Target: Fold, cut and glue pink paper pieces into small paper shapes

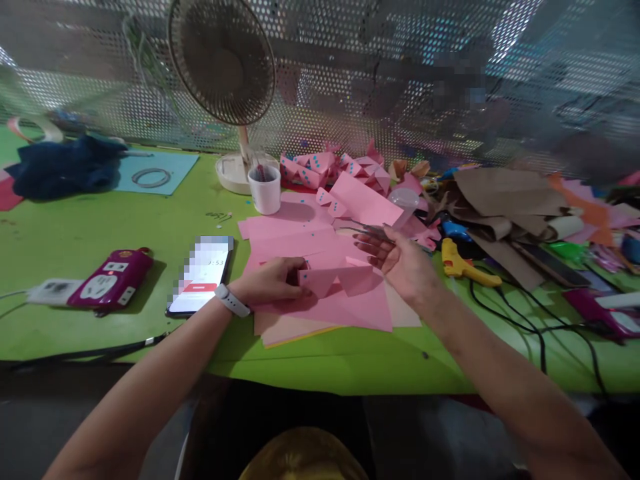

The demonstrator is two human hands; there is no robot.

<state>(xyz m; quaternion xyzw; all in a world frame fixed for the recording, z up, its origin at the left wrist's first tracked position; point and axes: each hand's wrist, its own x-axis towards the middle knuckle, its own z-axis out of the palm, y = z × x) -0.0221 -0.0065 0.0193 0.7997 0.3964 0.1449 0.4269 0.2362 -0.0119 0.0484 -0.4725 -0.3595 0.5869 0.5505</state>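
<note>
— What lay on the green table (pixel 100 227)?
— Pink paper sheets (pixel 320 293) at centre; a phone (pixel 203 277) at nine o'clock.
— The hands?
— The left hand (pixel 273 283) pinched a folded pink piece (pixel 325 277); the right hand (pixel 400 260), at three o'clock, was open, fingers spread.

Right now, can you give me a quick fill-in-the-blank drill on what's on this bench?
1. The left hand presses a folded piece of ____ paper.
2. The phone lies just beside the ____ wrist.
3. The white cup stands in front of the ____.
4. The yellow glue gun lies on the ____ table.

Missing words: pink; left; fan; green
</note>
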